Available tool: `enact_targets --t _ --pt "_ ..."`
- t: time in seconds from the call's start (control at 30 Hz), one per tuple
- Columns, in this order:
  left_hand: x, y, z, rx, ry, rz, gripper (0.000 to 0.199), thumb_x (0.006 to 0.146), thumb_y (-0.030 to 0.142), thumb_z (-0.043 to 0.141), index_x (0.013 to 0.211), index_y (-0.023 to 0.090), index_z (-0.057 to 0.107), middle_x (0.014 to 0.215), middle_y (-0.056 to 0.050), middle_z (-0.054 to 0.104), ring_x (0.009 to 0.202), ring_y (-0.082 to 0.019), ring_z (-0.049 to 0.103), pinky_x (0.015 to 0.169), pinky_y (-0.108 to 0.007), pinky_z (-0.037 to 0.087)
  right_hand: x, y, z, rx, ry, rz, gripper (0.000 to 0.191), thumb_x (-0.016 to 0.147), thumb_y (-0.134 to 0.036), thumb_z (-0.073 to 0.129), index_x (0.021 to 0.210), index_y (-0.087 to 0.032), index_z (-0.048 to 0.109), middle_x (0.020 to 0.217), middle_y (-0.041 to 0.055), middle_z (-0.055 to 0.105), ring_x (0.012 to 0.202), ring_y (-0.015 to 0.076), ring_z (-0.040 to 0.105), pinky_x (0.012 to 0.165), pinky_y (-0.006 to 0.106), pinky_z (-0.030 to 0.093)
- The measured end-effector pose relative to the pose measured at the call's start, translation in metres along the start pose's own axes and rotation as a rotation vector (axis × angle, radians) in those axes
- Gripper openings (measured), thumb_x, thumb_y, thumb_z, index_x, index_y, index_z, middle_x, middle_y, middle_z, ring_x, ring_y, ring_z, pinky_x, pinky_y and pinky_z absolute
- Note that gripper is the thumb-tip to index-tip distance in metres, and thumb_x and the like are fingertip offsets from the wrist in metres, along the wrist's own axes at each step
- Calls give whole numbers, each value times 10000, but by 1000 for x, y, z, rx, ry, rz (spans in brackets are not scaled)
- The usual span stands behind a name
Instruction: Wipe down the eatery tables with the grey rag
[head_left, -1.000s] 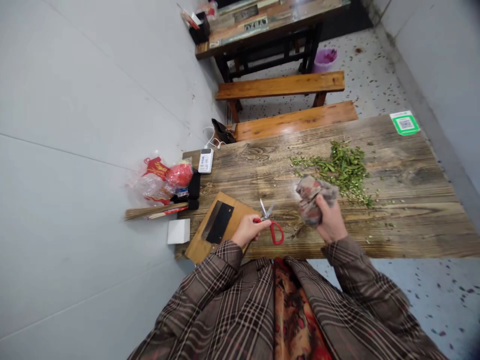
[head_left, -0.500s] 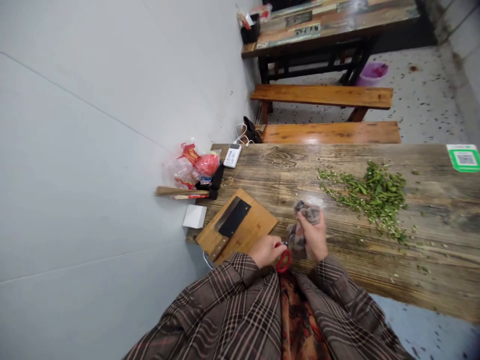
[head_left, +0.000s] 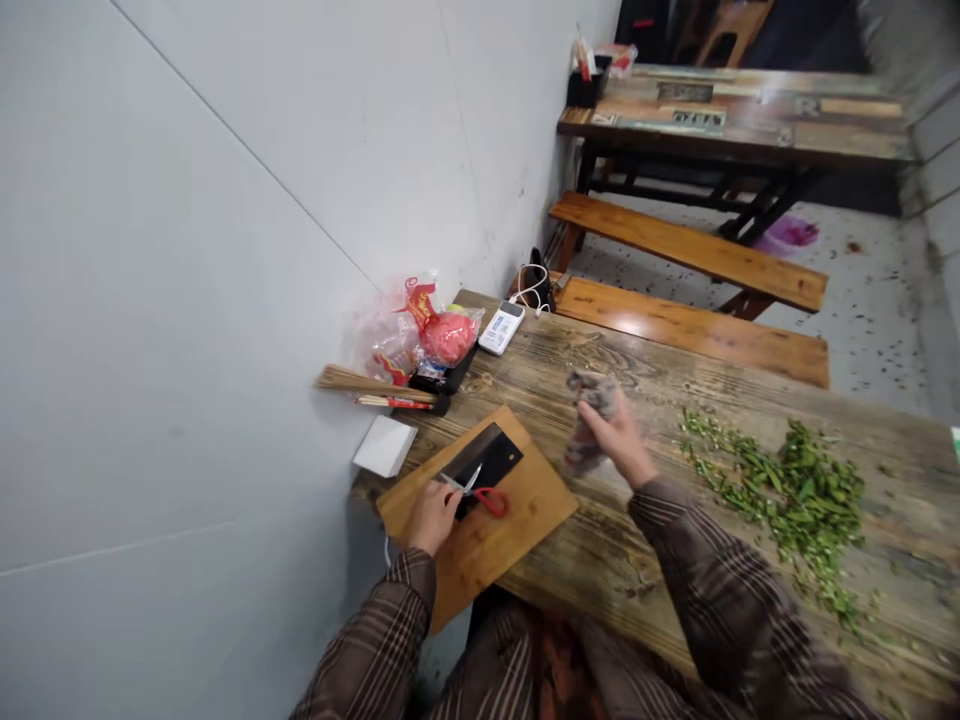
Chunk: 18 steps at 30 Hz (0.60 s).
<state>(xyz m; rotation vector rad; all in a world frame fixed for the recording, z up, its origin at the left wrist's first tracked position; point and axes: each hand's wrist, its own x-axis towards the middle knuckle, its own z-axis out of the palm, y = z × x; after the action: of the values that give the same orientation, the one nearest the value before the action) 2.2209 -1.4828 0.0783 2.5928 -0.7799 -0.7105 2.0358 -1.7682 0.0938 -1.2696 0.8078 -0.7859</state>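
Your left hand [head_left: 433, 517] pinches the spread scissors [head_left: 493, 502] above the board [head_left: 534, 505], lower centre, your right hand [head_left: 621, 442] clutches the cloth [head_left: 598, 393] mid-frame, and the greens [head_left: 817, 490], lower right, look already trimmed, bits uncleared from the desk [head_left: 630, 560].

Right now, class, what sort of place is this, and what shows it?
Probably a small eatery: a second long table, a wooden bench, and bundled skewers or sticks by the wall.
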Motion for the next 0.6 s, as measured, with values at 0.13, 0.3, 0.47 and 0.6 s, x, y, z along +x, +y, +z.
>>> enact_targets --t 0.13,0.3,0.47,0.6 --pt "8 -14 3 138 161 -29 211 845 270 504 960 175 653 981 -92 599 994 -265 555 931 -430 428 71 26 97 -339 -235 -273 512 813 -397 671 1282 -251 527 1167 60 658 1051 232 595 981 410 447" --pt "9 -35 13 387 274 9 348 873 304 504 1182 171 594 1161 -137 597 1080 -295 561 940 -440 447 112 90 161 -843 -320 -311 434 812 -279 645 1232 -195 575 1398 131 506 1258 314 422 1046 480 362" --pt "5 -52 8 388 328 48 390 866 343 535 1220 182 570 1218 -147 579 1124 -319 560 965 -477 459 94 124 97 -900 -197 -330 465 783 -181 587 1246 -182 560 1375 138 517 1264 294 421 1083 471 334" --pt "28 -25 -12 282 459 233 404 888 336 528 1258 175 518 1219 -154 563 1166 -313 542 998 -495 458 46 131 7 -802 84 -209 387 783 -291 596 1156 -188 594 1267 147 585 1190 309 489 1037 526 362"
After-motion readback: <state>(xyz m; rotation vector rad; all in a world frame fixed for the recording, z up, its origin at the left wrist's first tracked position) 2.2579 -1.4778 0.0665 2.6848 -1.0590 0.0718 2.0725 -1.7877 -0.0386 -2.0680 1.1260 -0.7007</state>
